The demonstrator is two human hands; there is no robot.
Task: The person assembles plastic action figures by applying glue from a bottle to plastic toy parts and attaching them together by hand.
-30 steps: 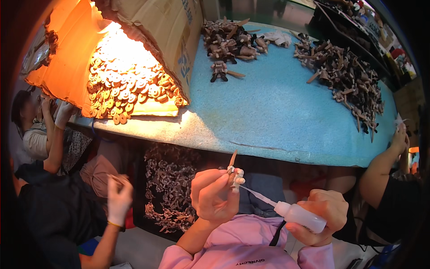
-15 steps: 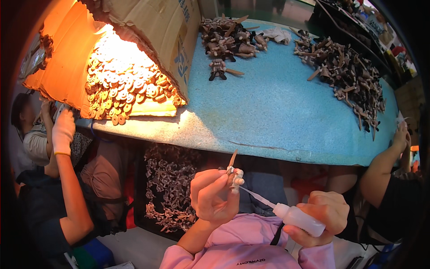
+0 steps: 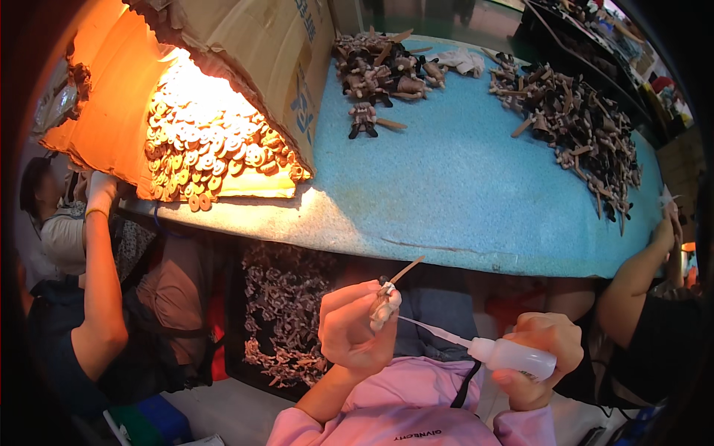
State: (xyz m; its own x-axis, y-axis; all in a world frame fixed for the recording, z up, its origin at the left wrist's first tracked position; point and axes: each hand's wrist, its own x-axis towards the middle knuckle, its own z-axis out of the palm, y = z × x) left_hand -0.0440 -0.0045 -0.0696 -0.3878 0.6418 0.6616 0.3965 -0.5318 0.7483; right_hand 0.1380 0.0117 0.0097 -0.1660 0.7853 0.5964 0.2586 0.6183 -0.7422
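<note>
Between the thumb and fingers of my left hand (image 3: 349, 331) is a small figurine (image 3: 383, 306), pale with a dark part at its top. A thin tan stick (image 3: 407, 272) juts from it up and to the right. My right hand (image 3: 547, 349) is closed round a white squeeze bottle (image 3: 524, 358). Its long thin nozzle (image 3: 439, 332) points left, the tip close beside the figurine; whether they touch I cannot tell. Both hands are above my lap, just off the table's near edge.
A torn cardboard box (image 3: 297, 82) full of small round discs (image 3: 216, 149) stands on the blue table (image 3: 446, 178). Figurines lie in piles (image 3: 387, 70) at the back and right (image 3: 580, 126). A dark tray of parts (image 3: 286, 312) is below. Co-workers' arms (image 3: 100, 275) flank me.
The figurine has turned in my left hand, its stick now leaning right. My right hand and the bottle have shifted slightly right. At left, a co-worker's gloved hand has moved up toward the box.
</note>
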